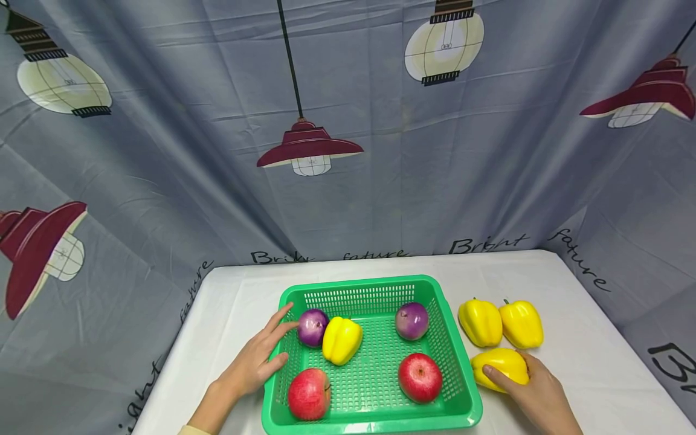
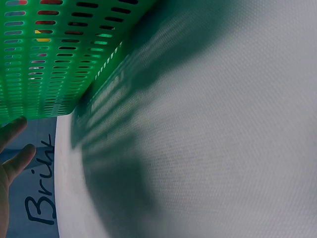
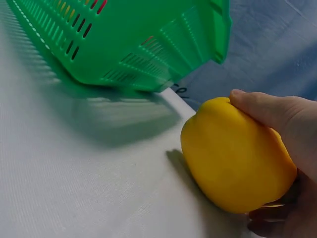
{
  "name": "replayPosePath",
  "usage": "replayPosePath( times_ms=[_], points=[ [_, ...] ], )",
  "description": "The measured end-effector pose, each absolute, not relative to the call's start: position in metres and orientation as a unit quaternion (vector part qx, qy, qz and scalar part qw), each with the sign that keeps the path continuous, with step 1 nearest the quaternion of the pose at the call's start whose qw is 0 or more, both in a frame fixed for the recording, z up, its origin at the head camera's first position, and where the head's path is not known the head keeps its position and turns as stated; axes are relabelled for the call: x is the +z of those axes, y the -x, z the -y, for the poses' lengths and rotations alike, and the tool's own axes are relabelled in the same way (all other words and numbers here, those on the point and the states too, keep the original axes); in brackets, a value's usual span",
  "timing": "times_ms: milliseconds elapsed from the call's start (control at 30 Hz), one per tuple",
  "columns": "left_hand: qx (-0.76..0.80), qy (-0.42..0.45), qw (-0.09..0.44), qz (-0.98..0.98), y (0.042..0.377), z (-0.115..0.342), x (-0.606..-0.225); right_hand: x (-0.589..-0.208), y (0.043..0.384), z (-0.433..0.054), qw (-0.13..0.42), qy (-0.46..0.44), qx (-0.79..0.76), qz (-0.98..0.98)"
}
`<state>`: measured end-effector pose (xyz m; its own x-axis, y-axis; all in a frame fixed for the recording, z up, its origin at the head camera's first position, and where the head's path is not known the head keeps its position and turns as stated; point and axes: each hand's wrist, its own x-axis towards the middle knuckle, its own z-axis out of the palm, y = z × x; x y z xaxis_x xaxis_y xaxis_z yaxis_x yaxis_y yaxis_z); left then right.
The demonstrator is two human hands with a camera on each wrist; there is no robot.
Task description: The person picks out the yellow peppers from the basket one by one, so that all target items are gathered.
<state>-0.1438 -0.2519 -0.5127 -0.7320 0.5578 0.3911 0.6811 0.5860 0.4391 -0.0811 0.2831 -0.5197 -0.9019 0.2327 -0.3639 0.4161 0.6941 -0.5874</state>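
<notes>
My right hand (image 1: 535, 389) grips a yellow bell pepper (image 1: 502, 367) beside the basket's right side. In the right wrist view, thumb and fingers wrap this pepper (image 3: 237, 156) close over the white cloth. At the left rim of the green basket (image 1: 370, 426), my left hand (image 1: 252, 362) has its fingers spread, fingertips reaching over the edge. Inside the basket lie a yellow bell pepper (image 1: 342, 341), a purple onion (image 1: 312, 327) touching it, another purple onion (image 1: 411, 321) at the back right, and two red apples (image 1: 309, 394) near the front corners.
Two more yellow bell peppers, one nearer the basket (image 1: 481, 322) and one farther right (image 1: 522, 324), stand just behind the right hand. A white cloth covers the table (image 1: 592, 362). Behind it hangs a grey curtain (image 1: 348, 211) printed with lamps.
</notes>
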Motion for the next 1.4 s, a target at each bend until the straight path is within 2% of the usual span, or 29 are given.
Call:
replayPosePath(
  times_ms=[633, 1033, 1400],
  points=[
    [-0.293, 0.346, 0.11, 0.884, 0.143, 0.254, -0.516, -0.525, 0.083, -0.278, 0.097, -0.209, -0.353, -0.907],
    [-0.293, 0.35, 0.114, 0.882, 0.143, 0.254, -0.516, -0.527, 0.081, -0.282, 0.102, -0.195, -0.333, -0.917],
    [-0.294, 0.352, 0.106, 0.882, 0.146, 0.253, -0.515, -0.521, 0.077, -0.292, 0.083, -0.173, -0.323, -0.927]
  ],
)
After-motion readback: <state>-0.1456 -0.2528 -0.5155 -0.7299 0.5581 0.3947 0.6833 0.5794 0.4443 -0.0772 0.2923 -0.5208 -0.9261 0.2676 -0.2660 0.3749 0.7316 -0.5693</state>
